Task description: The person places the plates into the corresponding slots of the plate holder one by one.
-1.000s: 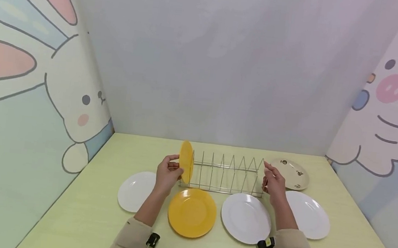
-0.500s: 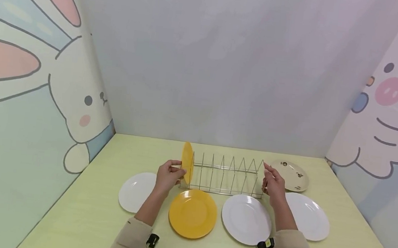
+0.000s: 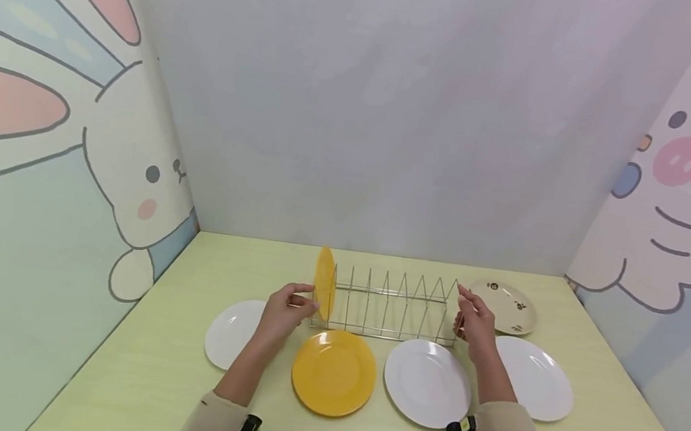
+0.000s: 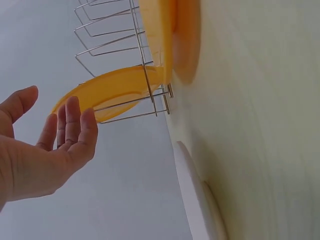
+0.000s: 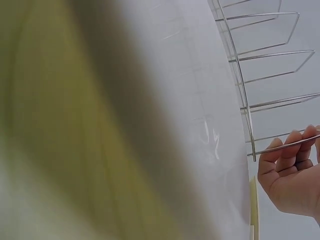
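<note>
A wire dish rack stands at the back middle of the table. In its leftmost slot a small yellow plate stands on edge. My left hand is beside that plate, and in the left wrist view its thumb is spread away from the loosely bent fingers, with nothing between them. At the rack's right end my right hand holds the end wire, with fingertips curled round it in the right wrist view.
In front of the rack lie a yellow plate and a white plate. Another white plate is at left. An oval white plate and a beige patterned plate are at right. Painted walls enclose the table.
The yellow plate has shifted slightly right and settled in the end slot. My left hand has let go of it and drawn back a little toward me. The right hand stays on the rack.
</note>
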The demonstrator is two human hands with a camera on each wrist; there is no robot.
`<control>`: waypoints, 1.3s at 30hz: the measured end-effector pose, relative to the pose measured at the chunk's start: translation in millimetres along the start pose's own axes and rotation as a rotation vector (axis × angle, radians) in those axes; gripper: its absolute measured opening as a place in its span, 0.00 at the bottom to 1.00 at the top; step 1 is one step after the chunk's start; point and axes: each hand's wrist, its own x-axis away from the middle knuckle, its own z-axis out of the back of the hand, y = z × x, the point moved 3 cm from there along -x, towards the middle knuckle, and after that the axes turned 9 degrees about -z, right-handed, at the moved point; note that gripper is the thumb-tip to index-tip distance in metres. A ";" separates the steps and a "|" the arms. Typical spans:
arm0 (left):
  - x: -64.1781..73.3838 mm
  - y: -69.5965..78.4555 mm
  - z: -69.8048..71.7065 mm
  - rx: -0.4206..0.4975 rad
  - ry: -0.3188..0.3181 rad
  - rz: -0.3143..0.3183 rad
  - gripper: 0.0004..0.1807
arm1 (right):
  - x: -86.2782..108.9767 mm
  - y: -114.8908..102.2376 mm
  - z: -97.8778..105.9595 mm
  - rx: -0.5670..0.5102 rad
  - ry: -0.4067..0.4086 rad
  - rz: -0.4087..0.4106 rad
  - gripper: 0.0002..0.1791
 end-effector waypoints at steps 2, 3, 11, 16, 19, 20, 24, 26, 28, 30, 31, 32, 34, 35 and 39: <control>0.9 0.8 4.3 -0.014 -0.007 -0.005 0.21 | -0.4 0.3 -0.5 0.004 0.002 0.000 0.25; 1.3 0.9 6.8 -0.022 -0.007 -0.005 0.21 | -0.7 0.4 -0.5 0.010 0.000 0.003 0.25; 6.0 -4.8 28.7 -0.055 -0.013 0.023 0.21 | -0.8 -0.2 0.6 0.037 -0.006 0.013 0.26; 8.4 -10.9 46.1 -0.089 -0.030 0.023 0.21 | 0.4 0.7 1.1 0.027 -0.004 0.002 0.25; 10.4 -11.2 57.6 -0.122 -0.048 -0.017 0.22 | 0.6 1.4 0.6 0.017 -0.001 0.002 0.25; 11.2 -11.0 61.4 -0.132 -0.057 -0.033 0.22 | 0.5 1.7 0.4 0.014 0.001 0.001 0.25; 14.3 -12.5 76.0 -0.152 -0.107 -0.061 0.25 | 0.3 2.9 0.6 0.010 0.003 0.001 0.25; 14.8 -15.8 83.0 -0.157 -0.135 -0.058 0.27 | 0.2 3.4 0.6 0.007 0.007 0.000 0.25; 14.8 -19.6 89.6 -0.171 -0.155 -0.050 0.29 | -0.1 3.3 0.0 0.004 0.006 0.000 0.25; 15.1 -24.5 96.3 -0.187 -0.172 -0.035 0.30 | -0.8 3.1 -1.1 0.003 0.002 0.001 0.25; 15.3 -26.8 99.5 -0.196 -0.180 -0.030 0.30 | -1.0 2.5 -1.6 0.002 -0.002 0.004 0.25; 15.5 -28.9 102.5 -0.204 -0.190 -0.027 0.31 | -1.3 2.0 -1.8 0.000 -0.004 0.005 0.25; 16.4 -32.6 107.9 -0.218 -0.214 -0.024 0.31 | -1.3 0.7 -2.3 -0.004 -0.005 0.010 0.25; 17.0 -33.9 110.3 -0.225 -0.230 -0.024 0.31 | -1.2 0.1 -2.1 -0.005 -0.006 0.013 0.25; 19.2 -36.6 119.8 -0.257 -0.282 -0.048 0.30 | 0.2 -1.5 -0.9 -0.004 0.003 0.014 0.24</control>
